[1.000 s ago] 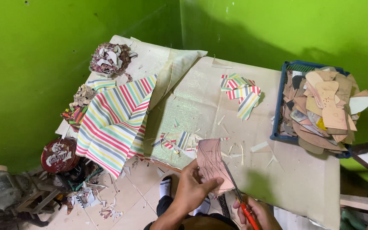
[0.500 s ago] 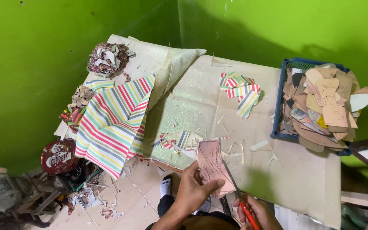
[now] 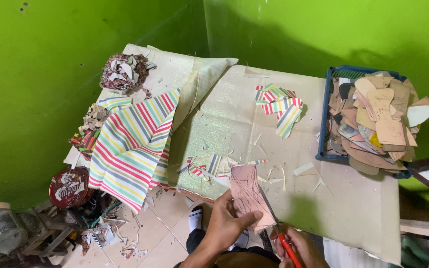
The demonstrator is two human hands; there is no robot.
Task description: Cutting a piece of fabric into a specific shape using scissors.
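The left hand (image 3: 227,224) pinches a pinkish cut-out piece (image 3: 248,194), the right hand (image 3: 299,248) grips red-handled scissors (image 3: 283,242), near a round red tin (image 3: 69,186) below the table's (image 3: 353,213) left edge.

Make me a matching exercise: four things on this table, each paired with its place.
Things:
1. striped fabric
2. blue basket
3. pink template
4. scissors

Places:
A. right side of the table, full of cut-outs
B. in the right hand
C. draped over the table's left edge
D. held by the left hand

Pairs: 1-C, 2-A, 3-D, 4-B
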